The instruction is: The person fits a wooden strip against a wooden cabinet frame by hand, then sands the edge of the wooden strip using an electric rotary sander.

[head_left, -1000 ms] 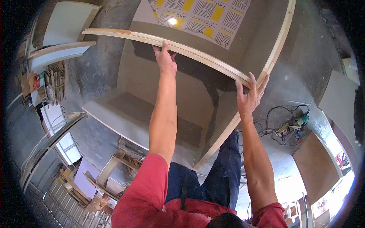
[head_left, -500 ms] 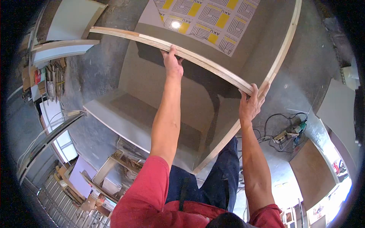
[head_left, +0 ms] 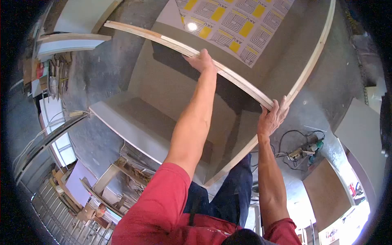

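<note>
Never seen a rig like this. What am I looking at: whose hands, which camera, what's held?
No robot: these are a person's bare hands. The single view comes from a camera worn on the head, looking forward and down; its wide lens bends straight edges. Before the person stands a large open box. The left hand grips a long wooden strip crossing it; the right hand holds the strip's near end, by the box's side edge. A patterned sheet marked "AKU" lies inside. On the floor at right sit a green tool and cables.

The person wore a red short-sleeved shirt, dark navy trousers and something black low in view.
</note>
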Demonstrator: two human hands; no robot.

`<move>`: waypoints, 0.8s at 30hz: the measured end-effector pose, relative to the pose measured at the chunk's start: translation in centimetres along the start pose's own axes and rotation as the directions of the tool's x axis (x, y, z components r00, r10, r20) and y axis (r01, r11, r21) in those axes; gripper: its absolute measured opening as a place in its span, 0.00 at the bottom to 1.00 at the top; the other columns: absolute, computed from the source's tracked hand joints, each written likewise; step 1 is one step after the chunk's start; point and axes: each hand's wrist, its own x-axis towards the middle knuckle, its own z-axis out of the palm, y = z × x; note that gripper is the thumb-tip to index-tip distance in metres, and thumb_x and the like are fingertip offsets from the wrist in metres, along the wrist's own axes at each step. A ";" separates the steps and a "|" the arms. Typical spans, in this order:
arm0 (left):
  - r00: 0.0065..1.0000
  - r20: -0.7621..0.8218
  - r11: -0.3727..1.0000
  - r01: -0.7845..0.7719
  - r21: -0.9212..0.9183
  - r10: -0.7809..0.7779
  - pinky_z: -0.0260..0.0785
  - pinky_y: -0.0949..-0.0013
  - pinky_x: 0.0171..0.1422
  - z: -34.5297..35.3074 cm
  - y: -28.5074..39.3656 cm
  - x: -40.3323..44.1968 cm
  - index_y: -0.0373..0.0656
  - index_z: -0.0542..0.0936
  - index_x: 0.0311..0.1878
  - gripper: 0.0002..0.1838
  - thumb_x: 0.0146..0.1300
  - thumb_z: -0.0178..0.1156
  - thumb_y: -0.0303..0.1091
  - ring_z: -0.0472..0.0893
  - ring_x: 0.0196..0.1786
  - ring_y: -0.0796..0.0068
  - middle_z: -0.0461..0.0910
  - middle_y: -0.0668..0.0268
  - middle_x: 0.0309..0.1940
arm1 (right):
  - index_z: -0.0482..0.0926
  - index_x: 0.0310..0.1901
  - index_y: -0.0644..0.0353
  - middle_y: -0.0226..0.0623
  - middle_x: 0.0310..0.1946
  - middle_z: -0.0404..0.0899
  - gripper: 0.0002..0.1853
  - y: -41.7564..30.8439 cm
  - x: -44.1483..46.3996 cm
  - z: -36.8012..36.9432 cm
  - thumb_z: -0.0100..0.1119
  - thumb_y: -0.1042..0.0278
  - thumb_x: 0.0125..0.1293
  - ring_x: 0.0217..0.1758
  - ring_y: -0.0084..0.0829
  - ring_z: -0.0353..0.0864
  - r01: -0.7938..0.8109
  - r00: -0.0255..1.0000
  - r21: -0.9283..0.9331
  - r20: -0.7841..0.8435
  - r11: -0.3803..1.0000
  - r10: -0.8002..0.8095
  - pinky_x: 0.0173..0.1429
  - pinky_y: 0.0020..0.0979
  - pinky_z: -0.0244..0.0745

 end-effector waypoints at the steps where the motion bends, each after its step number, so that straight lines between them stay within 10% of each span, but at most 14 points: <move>1: 1.000 0.006 1.000 -0.013 -0.009 0.013 0.53 0.55 0.86 0.0 -0.2 0.0 0.35 0.47 0.81 0.52 0.50 0.53 0.10 0.66 0.77 0.52 0.59 0.44 0.77 | 0.74 0.63 0.51 0.37 0.82 0.56 0.29 0.3 0.0 -0.2 0.73 0.59 0.62 0.82 0.61 0.54 0.001 1.000 -0.019 0.001 1.000 -0.001 0.85 0.52 0.51; 24: 0.999 -0.031 0.992 0.047 0.116 -0.044 0.54 0.58 0.84 0.0 1.2 -0.8 0.36 0.50 0.78 0.48 0.52 0.56 0.12 0.68 0.74 0.53 0.62 0.45 0.74 | 0.70 0.61 0.55 0.45 0.81 0.57 0.24 -0.2 0.2 0.0 0.68 0.62 0.67 0.82 0.45 0.59 0.080 0.997 -0.011 0.020 0.997 -0.080 0.83 0.57 0.49</move>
